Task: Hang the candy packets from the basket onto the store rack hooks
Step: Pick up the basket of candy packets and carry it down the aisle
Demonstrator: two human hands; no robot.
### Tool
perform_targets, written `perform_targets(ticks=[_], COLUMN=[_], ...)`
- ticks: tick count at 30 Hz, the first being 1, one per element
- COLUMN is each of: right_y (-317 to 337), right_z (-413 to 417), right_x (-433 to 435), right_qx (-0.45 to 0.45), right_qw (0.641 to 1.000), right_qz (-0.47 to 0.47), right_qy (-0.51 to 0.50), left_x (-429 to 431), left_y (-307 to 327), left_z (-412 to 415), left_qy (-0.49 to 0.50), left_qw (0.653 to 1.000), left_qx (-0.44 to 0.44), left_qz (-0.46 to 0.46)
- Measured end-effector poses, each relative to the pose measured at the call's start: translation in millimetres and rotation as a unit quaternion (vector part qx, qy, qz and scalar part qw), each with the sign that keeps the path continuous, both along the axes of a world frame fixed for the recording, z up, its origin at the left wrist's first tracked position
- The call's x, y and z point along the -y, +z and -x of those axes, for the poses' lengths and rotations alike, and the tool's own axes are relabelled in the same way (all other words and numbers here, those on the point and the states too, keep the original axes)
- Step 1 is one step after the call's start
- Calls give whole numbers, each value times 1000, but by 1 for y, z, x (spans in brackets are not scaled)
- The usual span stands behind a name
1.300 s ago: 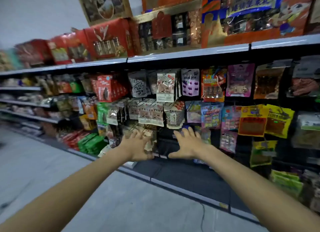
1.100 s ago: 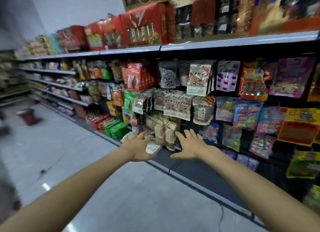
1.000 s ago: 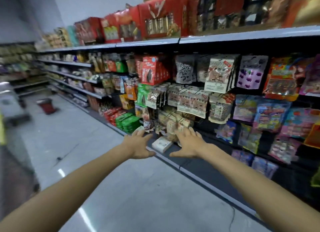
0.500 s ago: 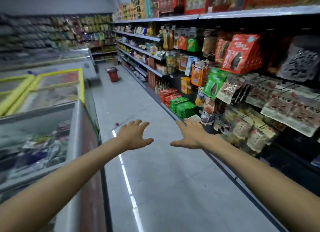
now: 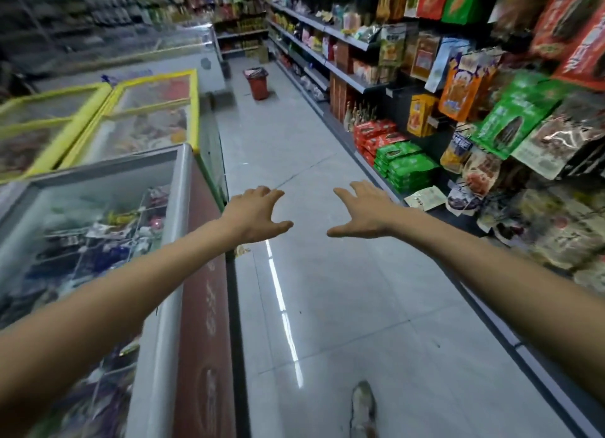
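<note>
Down the far end of the aisle stands a small red plastic basket point(image 5: 256, 83) on the grey tiled floor point(image 5: 327, 290), well apart from both hands; I judge it to be the one holding the candy packets, though its contents are too small to tell. Left hand point(image 5: 253, 216) and right hand point(image 5: 365, 210) reach forward, palms down, fingers spread apart, empty, probably readied for a pickup. Right of the aisle, hanging green and orange snack packets point(image 5: 510, 117) crowd the store rack hooks. Left, glass-topped chest freezers point(image 5: 108, 189) line the walkway. Printing on the packets is blurred beyond reading.
</note>
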State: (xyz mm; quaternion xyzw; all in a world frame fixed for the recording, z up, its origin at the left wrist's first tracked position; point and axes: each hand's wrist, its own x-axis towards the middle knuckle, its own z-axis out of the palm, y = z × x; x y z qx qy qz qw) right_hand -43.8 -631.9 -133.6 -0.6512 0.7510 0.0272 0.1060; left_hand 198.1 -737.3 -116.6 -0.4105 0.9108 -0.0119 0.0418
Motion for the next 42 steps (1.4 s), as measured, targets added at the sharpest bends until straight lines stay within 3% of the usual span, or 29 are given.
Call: perform_targets(ticks=[6, 18, 33, 42], right_y=[-9, -17, -6, -22], right_z=[57, 121, 143, 195], right_x=[114, 346, 712, 900], right_qx=[13, 10, -6, 10], right_qw=[999, 996, 994, 995], right_qz=[-28, -47, -48, -51], right_qy=[36, 79, 94, 82], left_x=[109, 308, 667, 875], left_y=[1, -17, -23, -33], left_z=[56, 100, 107, 158], left_qy=[36, 91, 109, 112], left_qw=[998, 995, 992, 992], left_qx=[44, 21, 2, -14], left_qz=[-32, -26, -64, -56])
